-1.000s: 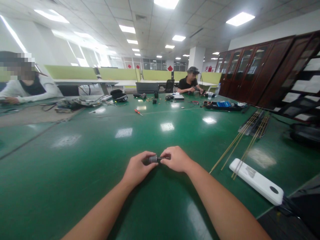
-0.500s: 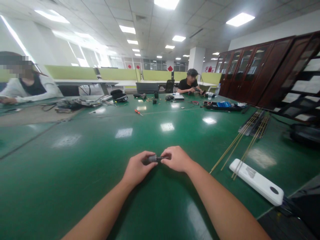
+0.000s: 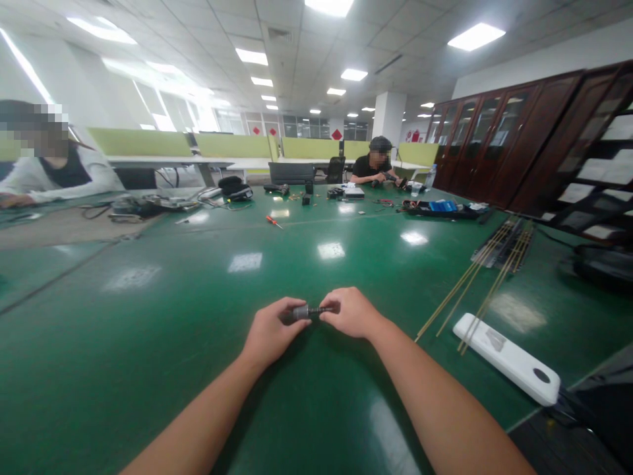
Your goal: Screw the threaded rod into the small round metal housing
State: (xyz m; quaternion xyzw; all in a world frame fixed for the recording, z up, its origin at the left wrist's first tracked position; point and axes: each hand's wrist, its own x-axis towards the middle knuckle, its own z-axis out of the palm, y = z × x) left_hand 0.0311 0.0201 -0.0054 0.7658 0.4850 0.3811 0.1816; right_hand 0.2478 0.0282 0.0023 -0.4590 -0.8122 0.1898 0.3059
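A small dark cylindrical part (image 3: pixel 301 312) with a thin threaded shaft sticking out to its right is held between both my hands, just above the green table (image 3: pixel 198 297). My left hand (image 3: pixel 270 332) grips the grey cylinder end with fingers and thumb. The fingertips of my right hand (image 3: pixel 352 312) pinch the shaft end. Both forearms reach in from the bottom of the view.
A white power strip (image 3: pixel 507 358) lies to the right, with long thin brass rods (image 3: pixel 475 280) beyond it. A red screwdriver (image 3: pixel 273 222) and tools sit mid-table. One person (image 3: pixel 376 165) sits at the far end, another (image 3: pixel 44 175) at the far left. Dark cabinets line the right wall.
Both hands stay in place on the part, with only a slight shift upward. The right fingers have moved a little along the shaft.
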